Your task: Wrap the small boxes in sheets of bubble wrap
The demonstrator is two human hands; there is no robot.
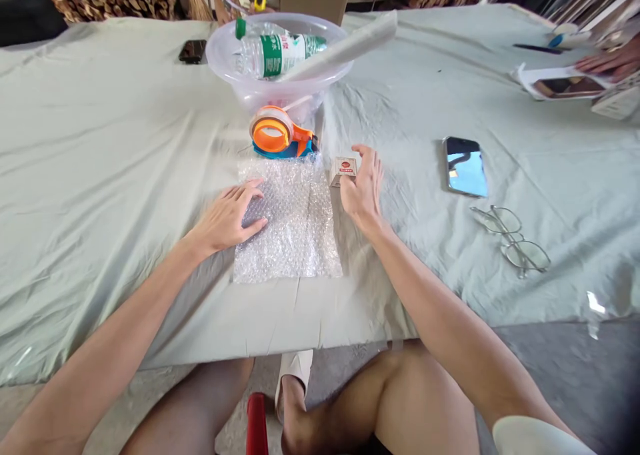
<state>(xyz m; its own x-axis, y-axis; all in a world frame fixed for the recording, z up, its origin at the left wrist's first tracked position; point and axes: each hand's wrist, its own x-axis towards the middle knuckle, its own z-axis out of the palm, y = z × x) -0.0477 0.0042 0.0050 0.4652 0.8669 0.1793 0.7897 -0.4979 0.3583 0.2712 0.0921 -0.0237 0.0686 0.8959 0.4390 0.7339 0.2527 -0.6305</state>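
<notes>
A sheet of bubble wrap lies flat on the cloth-covered table in front of me. My left hand rests on its left edge, fingers and thumb spread. Just right of the sheet stands a small box with a red mark on its top. My right hand is beside that box, open, with the thumb overlapping its near corner and the fingers stretched out past its right side. Whether the thumb touches the box, I cannot tell. An orange and blue tape dispenser sits beyond the bubble wrap.
Behind the dispenser, a clear plastic basin holds a green-labelled bottle and a translucent roll. On the right lie a phone and glasses. A dark phone lies back left. Another person's hand is far right.
</notes>
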